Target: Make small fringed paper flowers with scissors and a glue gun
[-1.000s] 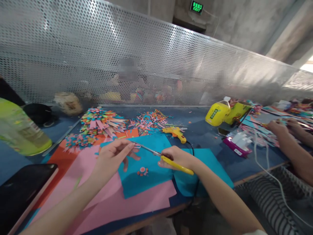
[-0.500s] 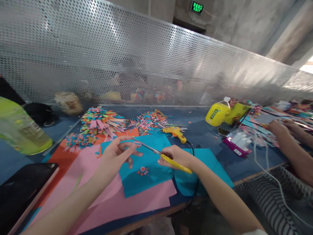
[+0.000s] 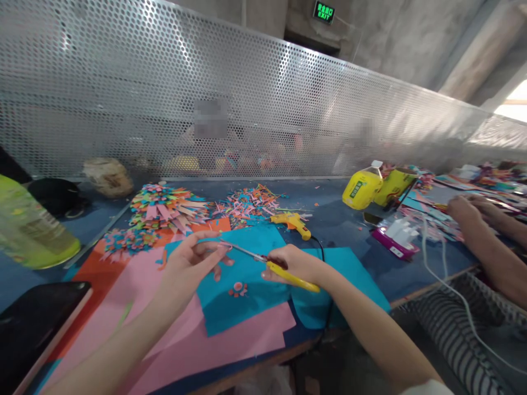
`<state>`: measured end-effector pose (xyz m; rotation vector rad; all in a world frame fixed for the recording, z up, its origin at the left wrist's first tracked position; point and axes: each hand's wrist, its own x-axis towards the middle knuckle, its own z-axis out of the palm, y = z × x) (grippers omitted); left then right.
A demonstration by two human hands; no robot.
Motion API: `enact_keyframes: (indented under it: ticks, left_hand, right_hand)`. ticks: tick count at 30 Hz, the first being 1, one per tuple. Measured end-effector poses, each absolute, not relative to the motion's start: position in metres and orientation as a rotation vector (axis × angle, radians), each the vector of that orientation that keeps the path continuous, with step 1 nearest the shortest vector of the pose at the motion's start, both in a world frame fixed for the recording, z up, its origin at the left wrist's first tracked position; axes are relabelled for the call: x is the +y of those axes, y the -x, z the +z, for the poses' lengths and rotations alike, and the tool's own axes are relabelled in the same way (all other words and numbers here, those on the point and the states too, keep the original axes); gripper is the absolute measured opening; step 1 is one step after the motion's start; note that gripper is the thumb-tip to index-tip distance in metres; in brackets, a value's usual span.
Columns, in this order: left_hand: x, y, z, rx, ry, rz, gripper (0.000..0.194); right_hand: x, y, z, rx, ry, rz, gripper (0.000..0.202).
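My right hand [image 3: 294, 263] grips yellow-handled scissors [image 3: 284, 272], whose metal blades [image 3: 242, 252] point left toward my left hand [image 3: 189, 266]. The left hand's thumb and fingers pinch a tiny pink paper piece [image 3: 225, 246] right at the blade tips. Both hands hover over a teal paper sheet [image 3: 242, 296] that lies on a pink sheet [image 3: 230, 343]. A small pink-and-orange paper flower [image 3: 237, 288] rests on the teal sheet below the scissors.
Piles of coloured paper scraps [image 3: 164, 206] and a yellow glue gun [image 3: 292, 222] lie behind. Yellow bottles [image 3: 362, 189] stand to the right, a green bottle [image 3: 28, 225] and a black phone [image 3: 37, 323] at left. Another person's hands [image 3: 473, 211] work at far right. A perforated metal screen [image 3: 247, 109] backs the table.
The head view has shifted slightly right and down. My left fingers stay pinched at the scissor tips; the scissors and right hand have barely moved.
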<state>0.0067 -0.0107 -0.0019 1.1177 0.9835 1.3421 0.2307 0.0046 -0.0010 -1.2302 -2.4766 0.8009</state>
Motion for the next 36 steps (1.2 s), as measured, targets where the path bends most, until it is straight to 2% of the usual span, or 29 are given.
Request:
enact_keyframes:
  ticks: [9,22,36]
  left_hand:
    - [-0.0132,-0.0055,0.0032,0.988,-1.212,1.330,0.032]
    - [-0.0113,-0.0029,0.0005,0.992,-1.224,1.328,0.028]
    - [-0.0102,-0.0032,-0.0022,0.859,-1.162,1.294,0.031]
  right_hand:
    - [0.0057,-0.2313,-0.0055,-2.470,1.186,0.879,0.038]
    - [0.0049,-0.2313,-0.0022,-2.452,1.191,0.954,0.044]
    - [0.0047,-0.2324,-0.0022,-2.471,1.204,0.946,0.044]
